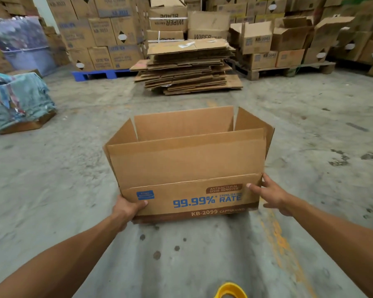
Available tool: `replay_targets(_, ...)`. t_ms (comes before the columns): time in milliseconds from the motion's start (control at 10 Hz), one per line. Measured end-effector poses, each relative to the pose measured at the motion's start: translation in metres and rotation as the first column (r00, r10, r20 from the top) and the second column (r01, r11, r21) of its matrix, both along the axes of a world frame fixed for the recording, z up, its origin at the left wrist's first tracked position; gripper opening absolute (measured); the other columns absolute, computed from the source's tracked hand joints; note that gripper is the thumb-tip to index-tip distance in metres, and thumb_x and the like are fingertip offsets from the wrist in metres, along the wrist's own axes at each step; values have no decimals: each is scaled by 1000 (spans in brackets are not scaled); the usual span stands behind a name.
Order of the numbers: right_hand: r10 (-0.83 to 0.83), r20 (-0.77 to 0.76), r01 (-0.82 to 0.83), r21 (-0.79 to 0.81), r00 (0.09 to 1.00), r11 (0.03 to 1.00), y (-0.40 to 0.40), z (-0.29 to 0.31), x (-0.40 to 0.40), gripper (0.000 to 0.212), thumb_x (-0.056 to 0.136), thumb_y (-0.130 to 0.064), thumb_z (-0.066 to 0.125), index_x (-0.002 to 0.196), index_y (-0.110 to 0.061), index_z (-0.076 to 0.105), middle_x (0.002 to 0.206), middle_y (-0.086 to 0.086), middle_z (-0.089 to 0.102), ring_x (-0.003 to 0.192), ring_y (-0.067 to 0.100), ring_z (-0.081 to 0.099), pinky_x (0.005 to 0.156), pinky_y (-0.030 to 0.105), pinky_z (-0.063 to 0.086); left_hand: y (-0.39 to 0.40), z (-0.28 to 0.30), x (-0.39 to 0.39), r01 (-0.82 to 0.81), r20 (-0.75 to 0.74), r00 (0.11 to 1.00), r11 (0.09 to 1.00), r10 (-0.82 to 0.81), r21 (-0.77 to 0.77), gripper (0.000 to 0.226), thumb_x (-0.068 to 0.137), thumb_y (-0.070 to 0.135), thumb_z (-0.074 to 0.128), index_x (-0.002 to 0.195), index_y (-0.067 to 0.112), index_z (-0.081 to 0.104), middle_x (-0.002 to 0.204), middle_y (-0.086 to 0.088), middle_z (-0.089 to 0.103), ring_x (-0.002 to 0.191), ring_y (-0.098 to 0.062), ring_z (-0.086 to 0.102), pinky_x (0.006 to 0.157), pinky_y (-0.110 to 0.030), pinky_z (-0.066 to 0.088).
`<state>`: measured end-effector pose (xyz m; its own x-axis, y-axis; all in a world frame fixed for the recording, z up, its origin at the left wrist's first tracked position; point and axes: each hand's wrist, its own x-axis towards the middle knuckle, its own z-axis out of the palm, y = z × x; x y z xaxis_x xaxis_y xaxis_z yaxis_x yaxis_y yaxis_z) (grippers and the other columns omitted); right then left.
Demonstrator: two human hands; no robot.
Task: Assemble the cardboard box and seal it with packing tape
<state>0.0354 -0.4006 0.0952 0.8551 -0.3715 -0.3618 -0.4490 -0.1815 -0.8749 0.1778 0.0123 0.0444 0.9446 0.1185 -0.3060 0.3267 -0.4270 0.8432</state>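
A: Cardboard box (187,168) sits at centre frame, erected into shape, flaps up and unfolded, printed side toward us. Whether it rests on the floor (52,190) or is lifted, we cannot tell.

B: Grips? We note the left hand (128,208) clasping the lower left corner, thumb on the printed face. The right hand (269,194) lies open against the right edge, thumb on the face, fingers spread, nothing clenched.

A: We judge both hands brace opposite ends to keep the walls square.

B: Yellow roll (230,291), bottom edge of frame, probably the tape, unused. Flattened cardboard stack (187,67) lies upper centre. Sealing not yet begun.
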Motion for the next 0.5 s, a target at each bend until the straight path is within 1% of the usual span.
replay_targets(100, -35, -87, 35, -3, 996, 999, 4, -7, 2, 65, 93, -45, 59, 149, -29, 29, 153, 4, 39, 135, 32, 41, 99, 51, 44, -1, -11, 0, -38, -80, 996, 997, 43, 65, 85, 60, 39, 89, 130, 13, 49, 126, -13, 60, 110, -35, 58, 93, -50, 52)
replay_targets(200, -44, -152, 42, -16, 987, 999, 7, -8, 1, 65, 95, -51, 51, 148, -20, 32, 154, 7, 37, 137, 34, 39, 104, 53, 42, 1, -18, 3, -46, -96, 994, 998, 49, 30, 90, 62, 40, 88, 135, 10, 45, 132, -14, 57, 117, -35, 55, 97, -49, 49)
replay_targets(300, -51, -157, 42, -55, 986, 998, 14, -10, 1, 66, 96, -54, 45, 149, -18, 29, 154, 8, 37, 136, 34, 40, 102, 52, 43, 1, -15, 2, -33, -102, 994, 999, 35, 28, 90, 63, 44, 86, 136, 10, 46, 133, -13, 57, 117, -35, 55, 98, -48, 49)
replay_targets(400, -64, -193, 44, -106, 979, 993, 21, -9, 0, 68, 96, -61, 37, 149, -19, 27, 153, 8, 37, 132, 35, 44, 97, 52, 44, -8, -5, -2, -14, -148, 989, 999, 19, 30, 80, 78, 38, 79, 141, 7, 40, 142, -13, 50, 124, -35, 50, 96, -43, 46)
replay_targets(500, -39, -304, -17, -179, 952, 984, 28, -20, -7, 72, 94, -66, 33, 150, -20, 28, 151, 9, 40, 126, 37, 48, 93, 51, 46, -16, 12, -19, 45, -333, 943, 993, -6, 111, 68, 92, 45, 59, 145, 8, 34, 147, -15, 42, 130, -36, 46, 95, -47, 44)
